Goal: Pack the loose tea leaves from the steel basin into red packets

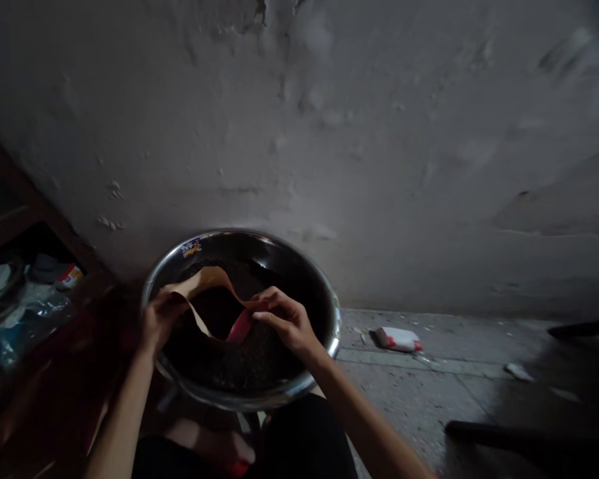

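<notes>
A large shiny metal basin [332,319] with dark, crumbly material [249,362] inside stands low in front of me. Over it, both hands hold an open loop of paper [204,279], tan on the inside and partly red outside. My left hand [162,316] pinches the loop's left end near the basin's left rim. On the other side, my right hand [287,319] grips its right end between thumb and fingers. Dark material shows through the loop's opening.
Behind the basin rises a grey, peeling wall [379,166]. A white and red packet [400,339] lies on the floor to the right, near dark leg-like bars [494,434]. Plastic bags [44,309] and other items fill a wooden shelf at left.
</notes>
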{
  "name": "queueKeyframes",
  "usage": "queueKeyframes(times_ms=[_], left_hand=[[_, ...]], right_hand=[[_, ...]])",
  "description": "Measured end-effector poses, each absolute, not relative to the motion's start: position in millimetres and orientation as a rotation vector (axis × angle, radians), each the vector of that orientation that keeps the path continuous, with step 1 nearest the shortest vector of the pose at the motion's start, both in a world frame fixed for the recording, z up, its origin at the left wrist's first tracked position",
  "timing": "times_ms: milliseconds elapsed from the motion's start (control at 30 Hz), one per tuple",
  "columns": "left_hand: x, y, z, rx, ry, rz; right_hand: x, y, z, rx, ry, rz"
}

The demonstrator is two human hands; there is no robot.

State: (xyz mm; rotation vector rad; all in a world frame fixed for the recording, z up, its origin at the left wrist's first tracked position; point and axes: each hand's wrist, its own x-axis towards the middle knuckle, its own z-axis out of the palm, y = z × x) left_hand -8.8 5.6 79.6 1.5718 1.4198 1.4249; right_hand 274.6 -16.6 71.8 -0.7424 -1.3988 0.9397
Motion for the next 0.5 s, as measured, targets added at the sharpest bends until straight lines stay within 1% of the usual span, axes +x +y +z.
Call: queueKeyframes(times_ms=[100,200,267,333,433,467,500], left_hand=[[-16.9,6.7,84.4,1.701,1.437,1.392],[-26.2,4.8,75.4,1.671,1.502,1.485],[-25.0,-5.1,75.2,1.619,1.559,1.525],[-13.2,-28.2,84.5,1.578,1.611,1.652],[24.1,-86.9,108.2,1.429,1.675,2.102],[39.8,-109.2,115.9,1.409,1.581,2.125],[55.8,-130.3,122.8,1.406,1.429,2.006]], right_hand=[[278.3,-20.0,68.2,-0.758,-1.325,0.867],[275.9,-21.9,61.0,-0.753,-1.186,0.825],[273.3,-25.4,58.9,-0.752,-1.232,0.853],[272.4,-30.9,59.2,-0.765,-1.318,0.865],[272.7,-41.6,59.6,-0.745,-1.369,0.859],[272.0,-45.9,58.7,-0.725,-1.363,0.858],[270.5,-50.7,57.0,-0.702,-1.348,0.857]])
